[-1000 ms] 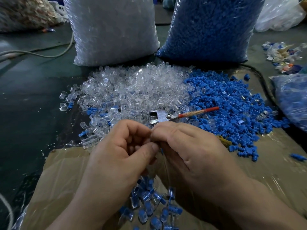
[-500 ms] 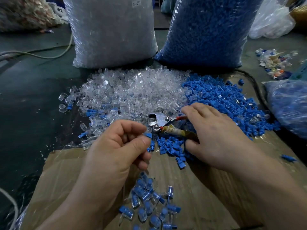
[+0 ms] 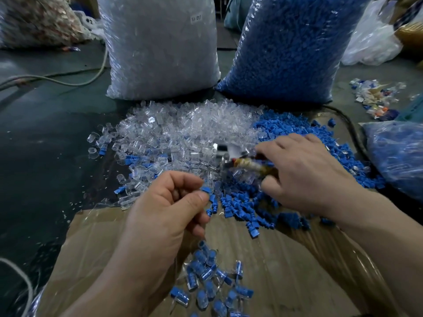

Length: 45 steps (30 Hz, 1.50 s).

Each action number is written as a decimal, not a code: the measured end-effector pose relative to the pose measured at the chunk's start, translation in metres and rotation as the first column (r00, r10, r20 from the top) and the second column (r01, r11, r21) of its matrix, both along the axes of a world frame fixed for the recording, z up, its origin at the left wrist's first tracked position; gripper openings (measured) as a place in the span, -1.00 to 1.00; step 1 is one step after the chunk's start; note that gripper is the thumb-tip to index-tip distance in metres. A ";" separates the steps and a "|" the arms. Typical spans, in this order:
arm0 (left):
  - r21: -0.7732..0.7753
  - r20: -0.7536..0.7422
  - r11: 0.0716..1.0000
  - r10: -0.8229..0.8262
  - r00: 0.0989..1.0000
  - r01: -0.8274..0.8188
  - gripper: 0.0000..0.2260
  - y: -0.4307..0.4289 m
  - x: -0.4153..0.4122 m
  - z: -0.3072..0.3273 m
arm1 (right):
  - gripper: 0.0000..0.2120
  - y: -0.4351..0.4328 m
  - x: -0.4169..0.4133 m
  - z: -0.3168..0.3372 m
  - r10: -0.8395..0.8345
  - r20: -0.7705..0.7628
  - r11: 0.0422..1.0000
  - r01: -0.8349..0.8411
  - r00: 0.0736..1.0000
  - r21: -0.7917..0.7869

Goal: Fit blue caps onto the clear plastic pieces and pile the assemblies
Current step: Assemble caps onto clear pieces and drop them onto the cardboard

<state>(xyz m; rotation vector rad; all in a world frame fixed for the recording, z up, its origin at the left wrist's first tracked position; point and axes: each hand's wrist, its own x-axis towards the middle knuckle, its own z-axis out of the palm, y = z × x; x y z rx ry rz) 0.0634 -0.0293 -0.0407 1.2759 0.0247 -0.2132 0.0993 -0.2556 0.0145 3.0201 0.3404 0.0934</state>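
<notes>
A: Progress?
B: Early, by my reading. There is a small pile of assemblies [image 3: 210, 282] well to the near side of the pliers [image 3: 246, 163]. A large heap of clear plastic pieces [image 3: 183, 131] lies beyond and left of the pliers, with loose blue caps [image 3: 297, 126] to their right. Most remains.
A: Hands?
B: Left hand [image 3: 169, 209], near side of the pliers: fingers curled, thumb on forefinger. A blue bit shows at the tips; held or not, cannot tell. Right hand [image 3: 304, 172]: fingers spread over the pliers' handles, blurred, not closed.

Probably a packing workshop: bulk sacks [image 3: 160, 49], heaped clear pieces [image 3: 183, 131].
</notes>
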 end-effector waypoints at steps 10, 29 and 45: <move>-0.081 0.007 0.996 0.023 1.000 -0.022 -0.79 0.002 0.000 0.001 | -0.51 -0.005 -0.042 0.001 0.094 0.234 0.900 -0.183 0.968 0.396; 0.108 0.267 0.986 0.097 0.959 -0.130 -0.84 0.000 0.002 -0.004 | -0.44 0.001 -0.044 -0.010 0.230 0.095 0.902 -0.249 0.969 0.352; 0.230 0.366 0.963 0.048 0.929 -0.140 -0.88 -0.005 -0.005 0.006 | -0.49 0.002 -0.042 -0.012 0.241 0.100 0.912 -0.260 0.966 0.317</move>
